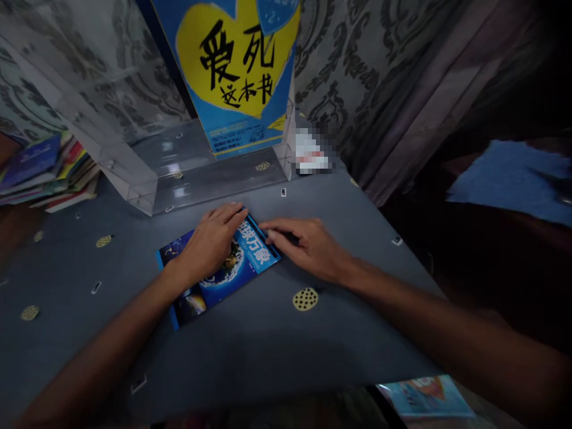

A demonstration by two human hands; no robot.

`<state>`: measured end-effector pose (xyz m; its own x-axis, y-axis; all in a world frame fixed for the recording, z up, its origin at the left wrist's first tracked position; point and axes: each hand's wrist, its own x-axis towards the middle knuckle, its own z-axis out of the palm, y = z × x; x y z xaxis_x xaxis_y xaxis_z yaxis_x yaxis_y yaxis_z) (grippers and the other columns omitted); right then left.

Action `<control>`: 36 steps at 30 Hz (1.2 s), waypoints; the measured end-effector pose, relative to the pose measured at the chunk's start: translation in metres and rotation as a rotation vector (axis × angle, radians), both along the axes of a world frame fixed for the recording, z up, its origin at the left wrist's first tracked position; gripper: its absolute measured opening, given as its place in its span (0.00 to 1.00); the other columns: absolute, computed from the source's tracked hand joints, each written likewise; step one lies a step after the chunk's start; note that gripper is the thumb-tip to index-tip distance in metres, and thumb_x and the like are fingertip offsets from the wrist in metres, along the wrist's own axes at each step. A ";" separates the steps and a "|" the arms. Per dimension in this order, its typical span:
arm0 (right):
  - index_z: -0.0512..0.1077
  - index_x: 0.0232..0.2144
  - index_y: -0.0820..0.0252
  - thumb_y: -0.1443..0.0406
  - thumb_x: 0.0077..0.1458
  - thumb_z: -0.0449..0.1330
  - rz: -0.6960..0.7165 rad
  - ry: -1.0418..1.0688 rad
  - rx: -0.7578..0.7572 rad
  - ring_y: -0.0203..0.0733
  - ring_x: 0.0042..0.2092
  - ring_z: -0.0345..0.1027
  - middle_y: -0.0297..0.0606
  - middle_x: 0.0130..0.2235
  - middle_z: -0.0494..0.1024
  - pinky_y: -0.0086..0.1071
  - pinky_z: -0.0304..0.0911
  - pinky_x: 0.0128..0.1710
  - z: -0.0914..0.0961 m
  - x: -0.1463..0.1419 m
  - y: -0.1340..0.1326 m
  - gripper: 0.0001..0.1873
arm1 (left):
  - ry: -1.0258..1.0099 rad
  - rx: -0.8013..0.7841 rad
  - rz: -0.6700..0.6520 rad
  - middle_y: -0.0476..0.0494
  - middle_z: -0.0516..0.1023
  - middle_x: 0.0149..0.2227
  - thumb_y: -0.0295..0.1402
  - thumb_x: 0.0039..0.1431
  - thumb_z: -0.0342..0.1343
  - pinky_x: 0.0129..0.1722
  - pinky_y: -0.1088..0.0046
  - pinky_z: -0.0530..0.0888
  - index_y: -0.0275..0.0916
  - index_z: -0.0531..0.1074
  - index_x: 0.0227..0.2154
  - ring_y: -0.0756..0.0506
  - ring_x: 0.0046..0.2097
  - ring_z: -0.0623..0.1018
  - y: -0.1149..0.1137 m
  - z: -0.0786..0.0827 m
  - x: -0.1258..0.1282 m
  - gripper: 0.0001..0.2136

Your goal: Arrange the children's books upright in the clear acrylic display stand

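Left hand: flat on book, likely steadying it
Right hand: at right edge; can't tell if pinching

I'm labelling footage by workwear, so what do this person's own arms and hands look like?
The left hand and right hand are ungloved, with no ring that I can make out. The left forearm and right forearm show no sleeve, watch or bracelet.
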<state>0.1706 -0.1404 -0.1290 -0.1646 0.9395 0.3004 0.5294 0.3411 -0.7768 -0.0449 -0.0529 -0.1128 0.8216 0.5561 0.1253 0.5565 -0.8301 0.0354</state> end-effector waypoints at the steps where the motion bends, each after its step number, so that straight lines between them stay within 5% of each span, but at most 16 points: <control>1: 0.79 0.51 0.56 0.66 0.65 0.55 0.001 -0.005 -0.001 0.40 0.38 0.78 0.36 0.39 0.85 0.32 0.70 0.41 0.000 0.000 0.000 0.17 | 0.004 0.000 -0.004 0.33 0.69 0.65 0.15 0.59 0.44 0.64 0.52 0.68 0.32 0.67 0.62 0.38 0.66 0.69 -0.001 0.001 0.000 0.28; 10: 0.79 0.49 0.55 0.67 0.65 0.54 -0.027 -0.024 0.069 0.39 0.38 0.78 0.35 0.39 0.85 0.31 0.70 0.40 -0.002 0.002 -0.003 0.17 | -0.005 -0.088 -0.216 0.38 0.72 0.63 0.19 0.64 0.45 0.63 0.51 0.70 0.40 0.68 0.61 0.40 0.65 0.70 -0.022 0.010 0.000 0.25; 19: 0.80 0.50 0.53 0.67 0.64 0.54 -0.022 -0.029 0.086 0.39 0.41 0.78 0.35 0.43 0.85 0.31 0.70 0.41 -0.001 0.003 -0.003 0.18 | 0.091 -0.084 -0.199 0.38 0.71 0.64 0.19 0.64 0.47 0.64 0.52 0.69 0.41 0.63 0.64 0.39 0.67 0.68 -0.038 0.016 0.003 0.26; 36: 0.79 0.46 0.59 0.66 0.63 0.54 -0.006 0.057 0.036 0.33 0.30 0.73 0.33 0.31 0.82 0.26 0.65 0.32 0.001 0.002 -0.005 0.15 | 0.134 0.046 -0.141 0.32 0.76 0.56 0.32 0.72 0.45 0.57 0.54 0.75 0.34 0.70 0.55 0.36 0.60 0.74 -0.072 0.019 0.017 0.15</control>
